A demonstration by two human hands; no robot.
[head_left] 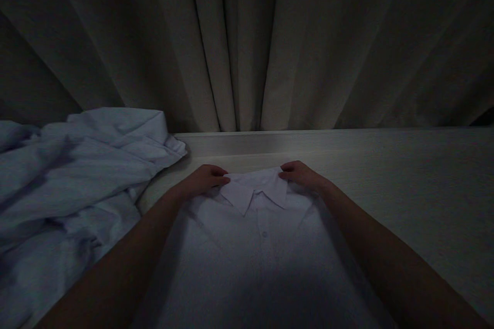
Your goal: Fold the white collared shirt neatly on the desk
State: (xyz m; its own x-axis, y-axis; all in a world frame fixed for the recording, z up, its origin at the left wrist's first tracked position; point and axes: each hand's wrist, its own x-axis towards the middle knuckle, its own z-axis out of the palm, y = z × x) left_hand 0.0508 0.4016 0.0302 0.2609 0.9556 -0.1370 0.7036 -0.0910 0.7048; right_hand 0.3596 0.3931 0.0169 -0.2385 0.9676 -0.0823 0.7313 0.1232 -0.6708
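Observation:
A white button-up shirt lies front up before me, its collar pointing away from me and its button strip running down the middle. My left hand pinches the left end of the collar between thumb and fingers. At the collar's right end, my right hand grips the cloth in the same way. The collar is stretched between both hands, with its two points folded down over the front. The lower part of the shirt fades into shadow, and my forearms cover some of its sides.
A heap of crumpled white cloth lies to the left, close to my left forearm. Long grey-brown curtains hang behind the far edge of the pale wood-grained surface. The light is dim.

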